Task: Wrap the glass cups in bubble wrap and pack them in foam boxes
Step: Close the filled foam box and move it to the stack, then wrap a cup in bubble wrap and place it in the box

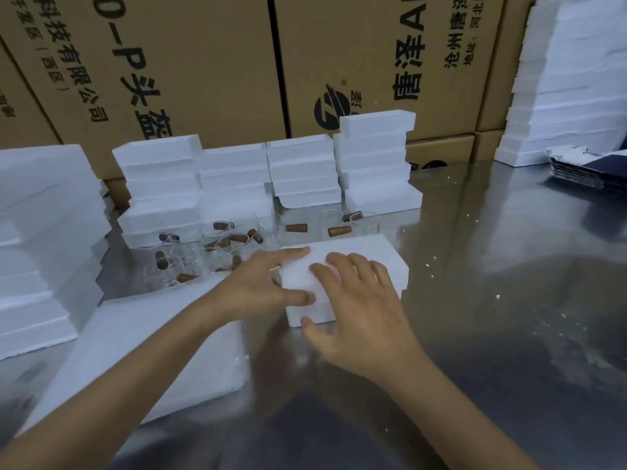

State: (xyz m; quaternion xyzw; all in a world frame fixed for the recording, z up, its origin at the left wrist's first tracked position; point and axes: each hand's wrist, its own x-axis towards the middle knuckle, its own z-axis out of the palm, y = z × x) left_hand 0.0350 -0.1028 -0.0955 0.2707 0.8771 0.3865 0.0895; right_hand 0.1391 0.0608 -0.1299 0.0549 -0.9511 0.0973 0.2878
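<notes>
Foam stacks (37, 232) line the steel tabletop (492, 300); glass cups (203, 245) stand behind a white sheet (142, 351). The left hand (261, 283) and right hand (359, 313) press a closed foam box (369, 256), fingers straight and spread.

Two bare forearms enter from the near edge, one from the near left corner, one from the near right. No sleeve covers either as far as they show. The left hand (261, 283) and right hand (359, 320) are ungloved, with short, plain fingernails and unadorned fingers and wrists.
</notes>
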